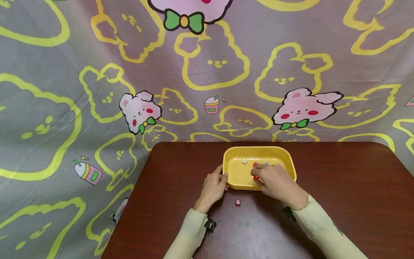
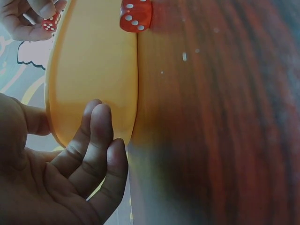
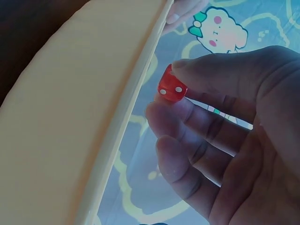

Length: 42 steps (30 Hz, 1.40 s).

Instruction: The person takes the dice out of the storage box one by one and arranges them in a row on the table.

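Observation:
A yellow plastic tray (image 1: 240, 180) with rounded corners stands on the table. My left hand (image 1: 211, 187) grips its near left corner, with the thumb at the rim and the fingers around the outer wall. Over the tray, my right hand (image 1: 276, 180) pinches a red die (image 3: 172, 85) with white dots between thumb and fingertips. Inside the tray lie another red die (image 1: 255, 164), a white die (image 1: 244, 162) and more small dice near the back wall, partly behind the right hand. One red die (image 1: 238, 203) sits on the table in front of the tray.
The dark red-brown wooden table (image 1: 168, 201) reaches back to a grey curtain (image 1: 200, 126) printed with cartoon faces and drink cups. A black wrist strap device (image 1: 210, 225) is on the left sleeve, another on the right.

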Each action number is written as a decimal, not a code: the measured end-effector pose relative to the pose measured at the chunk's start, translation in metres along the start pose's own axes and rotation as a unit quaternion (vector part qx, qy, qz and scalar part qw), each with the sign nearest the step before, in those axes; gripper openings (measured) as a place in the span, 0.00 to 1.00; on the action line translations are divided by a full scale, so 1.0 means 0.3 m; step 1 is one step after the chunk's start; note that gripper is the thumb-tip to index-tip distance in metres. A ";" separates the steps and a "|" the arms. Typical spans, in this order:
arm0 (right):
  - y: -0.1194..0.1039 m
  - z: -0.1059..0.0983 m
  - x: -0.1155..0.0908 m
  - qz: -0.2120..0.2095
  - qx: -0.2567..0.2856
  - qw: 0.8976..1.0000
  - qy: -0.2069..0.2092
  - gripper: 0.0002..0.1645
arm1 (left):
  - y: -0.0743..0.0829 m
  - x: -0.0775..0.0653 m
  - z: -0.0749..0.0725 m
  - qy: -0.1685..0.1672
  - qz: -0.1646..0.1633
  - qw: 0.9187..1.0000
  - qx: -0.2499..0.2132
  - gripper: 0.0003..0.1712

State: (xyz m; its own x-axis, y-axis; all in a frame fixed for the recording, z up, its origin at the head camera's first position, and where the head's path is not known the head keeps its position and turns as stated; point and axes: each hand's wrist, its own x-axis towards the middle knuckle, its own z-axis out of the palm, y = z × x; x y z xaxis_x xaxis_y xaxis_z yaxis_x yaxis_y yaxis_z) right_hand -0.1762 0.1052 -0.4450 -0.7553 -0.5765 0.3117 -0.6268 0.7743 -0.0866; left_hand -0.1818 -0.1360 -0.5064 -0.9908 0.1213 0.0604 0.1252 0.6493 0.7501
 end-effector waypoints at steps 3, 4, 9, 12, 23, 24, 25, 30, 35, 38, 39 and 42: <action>-0.004 0.000 -0.003 0.000 -0.005 1.000 -0.001 0.09 | 0.001 0.000 -0.001 -0.001 -0.001 1.000 -0.002 0.30; -0.005 0.000 -0.004 0.000 -0.007 1.000 -0.001 0.09 | 0.000 0.000 -0.001 -0.001 -0.001 1.000 -0.003 0.30; -0.011 -0.004 -0.009 -0.001 -0.007 1.000 -0.001 0.09 | -0.002 0.003 0.000 0.001 0.002 1.000 -0.004 0.29; -0.012 -0.005 -0.011 -0.007 -0.003 1.000 0.000 0.09 | -0.007 0.006 0.003 0.004 0.008 1.000 -0.006 0.29; -0.011 0.002 -0.022 -0.031 -0.004 0.999 0.016 0.10 | -0.006 0.004 0.005 0.006 0.005 1.000 -0.003 0.28; -0.011 0.001 -0.023 -0.032 -0.003 0.999 0.014 0.10 | -0.006 0.004 0.005 0.006 0.004 1.000 -0.003 0.28; -0.012 0.000 -0.023 -0.033 -0.001 0.999 0.010 0.10 | -0.005 0.004 0.004 0.006 0.005 1.000 -0.003 0.28; -0.017 -0.002 -0.023 -0.032 0.010 0.999 -0.007 0.09 | -0.002 0.006 0.003 0.008 0.008 1.000 0.002 0.29; -0.023 0.002 -0.023 -0.040 0.014 0.999 -0.007 0.10 | -0.002 0.007 0.004 0.005 0.003 1.000 0.002 0.29; -0.026 0.005 -0.023 -0.050 0.015 0.999 -0.003 0.12 | -0.001 0.006 0.004 0.005 0.000 1.000 0.001 0.29; -0.028 0.004 -0.024 -0.052 0.015 0.999 -0.003 0.12 | -0.001 0.005 0.004 0.004 -0.001 1.000 0.000 0.29; -0.032 0.005 -0.026 -0.059 0.017 0.998 -0.001 0.12 | -0.001 0.005 0.003 0.003 -0.001 1.000 0.001 0.29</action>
State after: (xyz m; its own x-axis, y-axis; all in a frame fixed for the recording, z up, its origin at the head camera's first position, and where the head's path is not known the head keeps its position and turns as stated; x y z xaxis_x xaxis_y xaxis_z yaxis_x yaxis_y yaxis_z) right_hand -0.1644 0.1018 -0.4479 -0.6760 -0.6637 0.3202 -0.7176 0.6917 -0.0812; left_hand -0.1832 -0.1353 -0.5073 -0.9914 0.1149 0.0629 0.1230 0.6513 0.7487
